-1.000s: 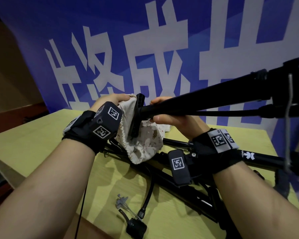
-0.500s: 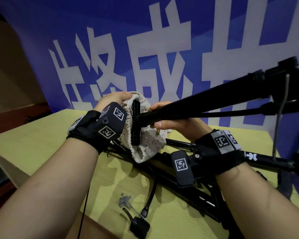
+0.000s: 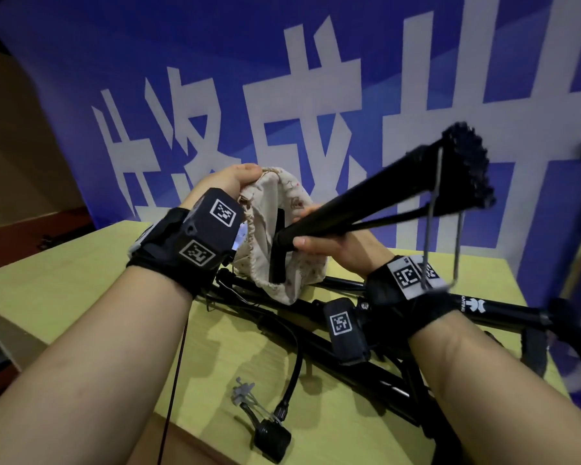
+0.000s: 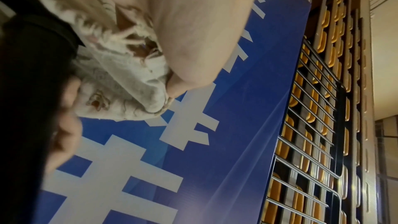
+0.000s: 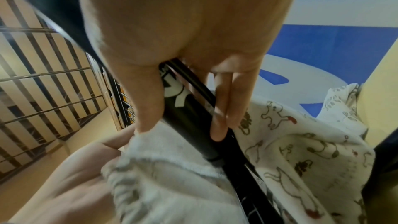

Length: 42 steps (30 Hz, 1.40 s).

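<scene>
A cream cloth bag (image 3: pixel 296 263) with small animal prints hangs open above the yellow table (image 3: pixel 47 280). My left hand (image 3: pixel 228 177) pinches its rim at the top left; the bag's cloth (image 4: pixel 120 81) bunches under my thumb. My right hand (image 3: pixel 329 245) grips a black folded stand (image 3: pixel 376 203) by its tube, the lower end and flat foot inside the bag's mouth. The stand (image 5: pixel 193 122) runs between thumb and fingers into the bag (image 5: pixel 280 142); the left hand (image 5: pixel 75 176) holds the cloth at the lower left. The stand's far end rises up to the right.
More black tubes and stand parts (image 3: pixel 483 308) lie across the table under my hands. A black cable with a plug (image 3: pixel 272 437) and a small clear plastic piece (image 3: pixel 244 391) lie near the front edge. A blue banner with white characters (image 3: pixel 282 95) stands behind.
The stand's far end has swung upward and nearer, steepening its tilt. Its lower end has gone deeper into the bag. Both hands have risen a little and kept their hold.
</scene>
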Each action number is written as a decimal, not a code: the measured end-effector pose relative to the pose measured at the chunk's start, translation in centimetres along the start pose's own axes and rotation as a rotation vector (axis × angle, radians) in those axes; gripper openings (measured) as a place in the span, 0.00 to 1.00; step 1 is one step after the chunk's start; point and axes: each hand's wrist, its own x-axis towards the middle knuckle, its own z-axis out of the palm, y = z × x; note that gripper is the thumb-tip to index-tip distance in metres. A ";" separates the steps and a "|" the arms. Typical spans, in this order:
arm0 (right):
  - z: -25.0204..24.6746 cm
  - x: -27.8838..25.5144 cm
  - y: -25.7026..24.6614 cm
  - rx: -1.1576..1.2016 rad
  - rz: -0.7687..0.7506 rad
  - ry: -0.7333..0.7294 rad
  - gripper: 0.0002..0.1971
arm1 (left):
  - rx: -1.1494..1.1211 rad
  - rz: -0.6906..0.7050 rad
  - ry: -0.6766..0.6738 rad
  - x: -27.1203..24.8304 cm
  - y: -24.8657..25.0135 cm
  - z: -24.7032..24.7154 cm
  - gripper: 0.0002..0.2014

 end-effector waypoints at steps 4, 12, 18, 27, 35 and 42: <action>-0.5 0.9 -1.9 0.145 0.033 0.194 0.07 | 0.194 0.057 0.060 -0.5 1.3 0.2 0.07; -1.5 0.9 -6.3 0.243 0.014 0.503 0.08 | 0.381 0.146 0.153 -2.9 2.9 0.1 0.08; -1.4 1.6 -7.3 -0.024 0.141 0.374 0.07 | 0.276 0.147 -0.010 -4.6 5.5 0.4 0.16; 0.6 1.9 -9.3 -0.412 0.042 0.244 0.10 | 0.157 0.101 -0.204 -7.7 7.1 -0.2 0.51; 1.5 3.2 -8.9 -0.610 0.035 0.132 0.06 | 0.308 0.151 -0.281 -8.6 7.0 -0.5 0.45; 2.3 4.6 -6.6 -0.761 0.102 0.054 0.18 | 0.317 0.122 -0.420 -8.1 5.6 -1.8 0.62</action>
